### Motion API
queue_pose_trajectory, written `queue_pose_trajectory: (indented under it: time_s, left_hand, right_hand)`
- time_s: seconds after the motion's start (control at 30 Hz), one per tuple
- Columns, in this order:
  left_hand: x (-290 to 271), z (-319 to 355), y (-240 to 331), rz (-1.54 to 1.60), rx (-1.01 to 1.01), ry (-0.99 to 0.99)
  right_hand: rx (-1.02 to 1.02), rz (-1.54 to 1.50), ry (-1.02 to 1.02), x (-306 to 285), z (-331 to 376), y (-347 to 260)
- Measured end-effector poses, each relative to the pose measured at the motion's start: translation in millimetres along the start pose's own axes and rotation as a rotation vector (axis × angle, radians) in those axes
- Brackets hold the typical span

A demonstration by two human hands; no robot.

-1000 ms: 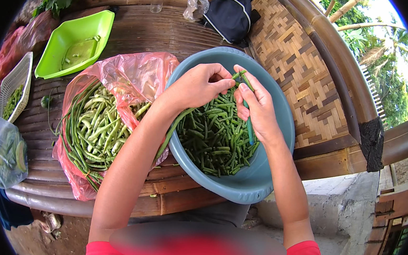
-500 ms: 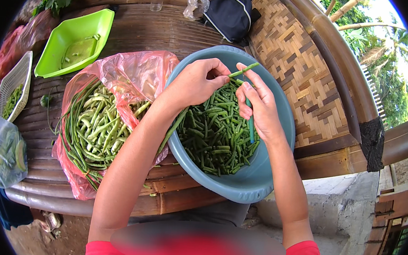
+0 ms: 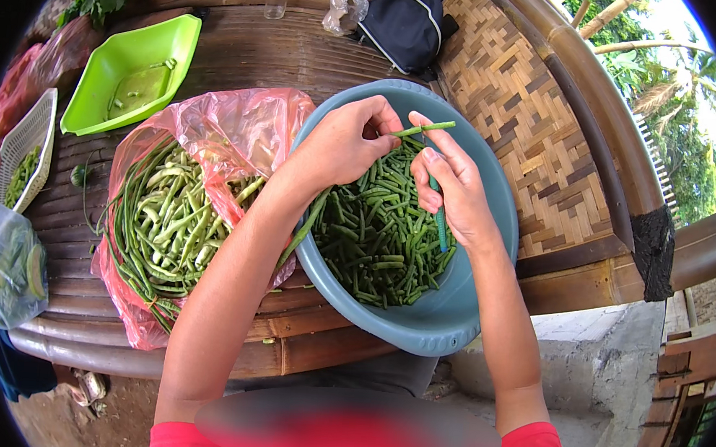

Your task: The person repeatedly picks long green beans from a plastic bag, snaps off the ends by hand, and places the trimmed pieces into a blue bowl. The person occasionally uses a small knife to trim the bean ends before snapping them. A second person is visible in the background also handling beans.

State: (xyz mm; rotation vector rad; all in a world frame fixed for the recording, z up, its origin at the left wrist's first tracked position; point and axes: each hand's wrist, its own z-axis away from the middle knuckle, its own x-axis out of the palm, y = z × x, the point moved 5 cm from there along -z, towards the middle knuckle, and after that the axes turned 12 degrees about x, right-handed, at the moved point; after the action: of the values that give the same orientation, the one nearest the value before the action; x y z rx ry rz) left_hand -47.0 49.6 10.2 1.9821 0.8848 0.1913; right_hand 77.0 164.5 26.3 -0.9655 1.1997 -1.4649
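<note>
Above a blue-grey basin (image 3: 343,305), my left hand (image 3: 347,145) is closed, pinching a green long bean (image 3: 434,128) whose tip sticks out to the right. Long bean lengths also trail below that hand along my forearm. My right hand (image 3: 455,185) is wrapped round the teal handle of a small knife (image 3: 441,227). Its thin blade, partly hidden by fingers, rises to the bean, and my right index finger lies close beside the bean. Short cut bean pieces (image 3: 385,255) fill much of the basin.
A pink plastic bag (image 3: 254,102) of long beans (image 3: 177,222) lies left of the basin on the bamboo table (image 3: 282,335). Further left are a lime-green tray (image 3: 89,114), a white basket (image 3: 41,135) and a clear bag (image 3: 6,259). A black bag (image 3: 403,25) stands behind.
The bean's tip has swung down to a more level position between my hands. My right fingers have shifted slightly; both hands stay over the basin.
</note>
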Motion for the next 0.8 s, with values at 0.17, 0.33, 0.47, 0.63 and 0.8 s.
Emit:
queue_pose_trajectory:
  time_s: [0.17,0.33,0.47,0.63,0.8]
  left_hand:
    - [0.9,-0.8,-1.7,0.001,0.023,0.002]
    - [0.0,-0.2,-0.6,-0.017,0.024,0.009]
    - [-0.4,0.3,0.1,-0.017,0.010,0.014]
    - [-0.2,1.6,-0.8,-0.079,-0.009,-0.002]
    - [1.1,1.5,-2.1,-0.074,-0.043,0.017]
  right_hand:
    - [-0.010,0.026,0.007,-1.4,-0.6,0.4]
    - [-0.015,0.037,0.020,-2.0,-1.4,1.5]
    - [-0.016,0.054,0.033,-2.2,-0.7,2.4]
    - [-0.016,0.022,0.071,-4.3,-2.9,1.2]
    - [0.008,-0.017,0.094,-5.3,-0.7,1.5]
